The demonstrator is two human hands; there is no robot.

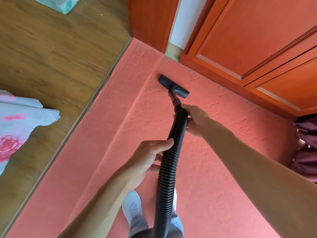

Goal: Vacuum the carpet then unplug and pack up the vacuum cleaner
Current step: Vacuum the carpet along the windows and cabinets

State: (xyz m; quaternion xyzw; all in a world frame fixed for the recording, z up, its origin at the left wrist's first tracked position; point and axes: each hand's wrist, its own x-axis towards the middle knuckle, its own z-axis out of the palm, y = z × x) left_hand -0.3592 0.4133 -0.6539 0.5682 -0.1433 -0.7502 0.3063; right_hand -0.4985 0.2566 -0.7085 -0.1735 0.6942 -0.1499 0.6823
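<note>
A black ribbed vacuum hose [169, 167] runs from the bottom of the view up to a short black tube and a flat black floor nozzle [173, 86]. The nozzle lies on the pink embossed carpet [214, 169] near the far corner. My left hand [148, 158] grips the hose about midway, thumb on top. Higher up, my right hand [195, 120] grips the hose's upper end, just below the tube. The vacuum's body and its cord are out of sight.
Orange wooden cabinet doors [257, 40] border the carpet at the back right. Brown wood flooring [51, 57] lies to the left past a strip edge. Flowered bedding [15, 122] hangs at the left edge, purple fabric [307, 145] at the right. My shoe [132, 206] stands below the hose.
</note>
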